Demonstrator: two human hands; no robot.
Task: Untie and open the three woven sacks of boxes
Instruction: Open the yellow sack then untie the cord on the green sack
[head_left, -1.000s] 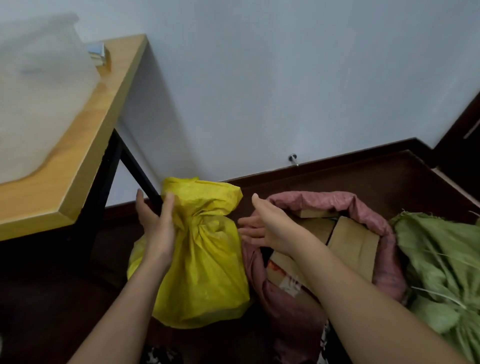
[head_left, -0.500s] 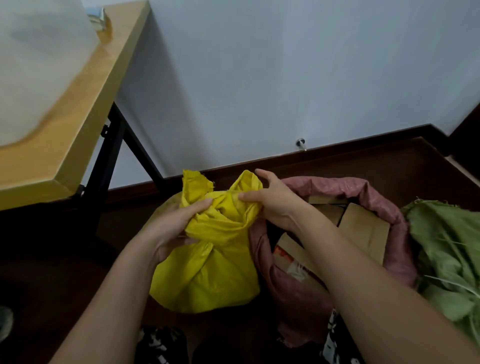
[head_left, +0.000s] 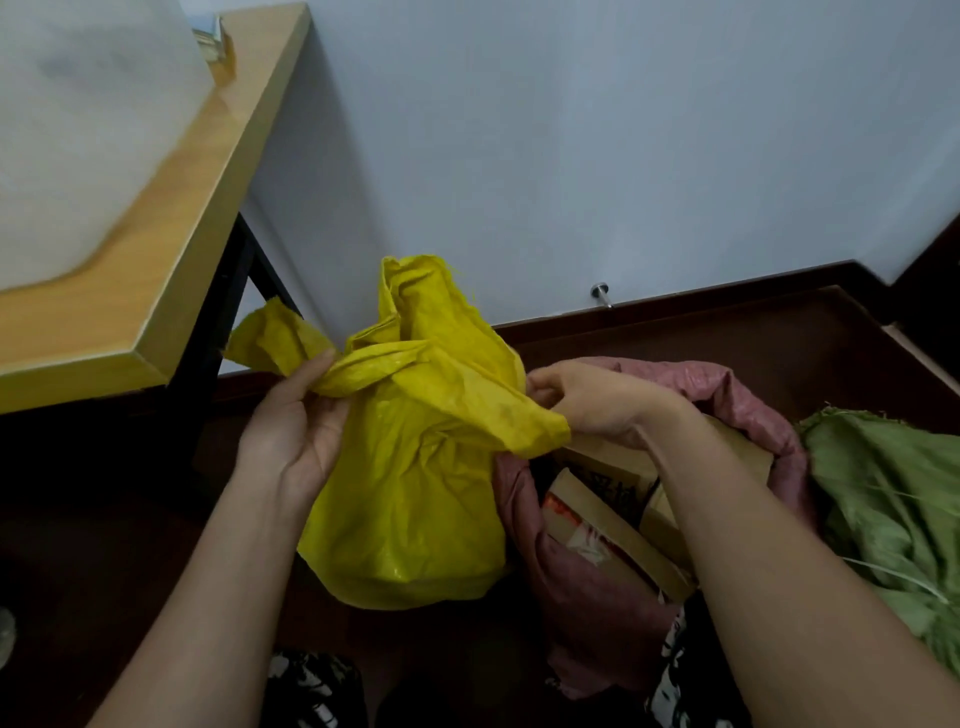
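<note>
At far left, a pale wooden table with black metal legs (head_left: 171, 244) stands against the white wall, carrying a blurred white translucent container (head_left: 78, 130); neither belongs to the job. Just right of the table leg, on the dark brown floor (head_left: 779, 332), sits the bright yellow woven plastic sack (head_left: 415, 493), its mouth bunched into twisted tails.

The left hand (head_left: 291, 431) has its fingers curled round the left tail of the knot, drawing it out to the left. The right hand (head_left: 597, 400) pinches the right tail where the yellow fabric drapes over toward it; its fingertips are partly hidden by that fold, so how firm the grip is cannot be fully read.

The knot looks loosened but not yet undone. To do this step well, I would judge that pulling both tails straight apart would only tighten it; better to hold one tail slack and feed the other back through the loop, keeping the sack upright so its contents stay put.

Touching it on the right is a dusty pink woven sack (head_left: 571, 597), already open, with brown cardboard boxes (head_left: 613, 535) showing inside. At far right a pale green woven sack (head_left: 883, 509) lies with white string (head_left: 893, 577) across it, apparently still closed.
</note>
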